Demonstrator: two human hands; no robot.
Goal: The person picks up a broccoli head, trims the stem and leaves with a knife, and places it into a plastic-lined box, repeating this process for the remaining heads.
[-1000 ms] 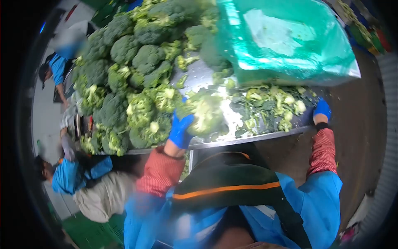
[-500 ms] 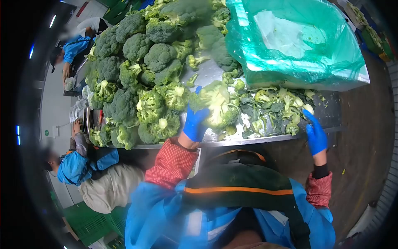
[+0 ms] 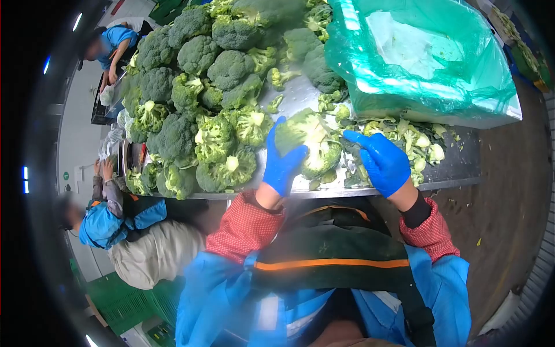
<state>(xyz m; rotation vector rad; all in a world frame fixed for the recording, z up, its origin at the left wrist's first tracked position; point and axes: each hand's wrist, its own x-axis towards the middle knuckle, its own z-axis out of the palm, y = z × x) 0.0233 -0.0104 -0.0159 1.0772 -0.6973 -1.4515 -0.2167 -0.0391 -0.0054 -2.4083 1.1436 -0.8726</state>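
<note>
My blue-gloved left hand [image 3: 282, 165] holds a broccoli head [image 3: 309, 141] at its left side, with the pale cut stem side turned up. From the right, my blue-gloved right hand [image 3: 384, 163] comes close to the same head, its forefinger stretched toward the stem. The other fingers of that hand are curled, and whatever they hold is hidden. Under and beside it lie broccoli trimmings [image 3: 413, 144], a mix of leaves and pale stem pieces. A large pile of broccoli heads [image 3: 228, 69] covers the left part of the metal table [image 3: 451, 170].
A box lined with green plastic film [image 3: 428, 95] stands at the back right, with white paper inside. Two people in blue [image 3: 118, 43] work at the left. Green crates [image 3: 124, 301] are at lower left, and the table's front edge runs before me.
My right hand has moved left from the trimmings at the table's right to beside the broccoli head. My left hand still holds that head. The view has shifted slightly.
</note>
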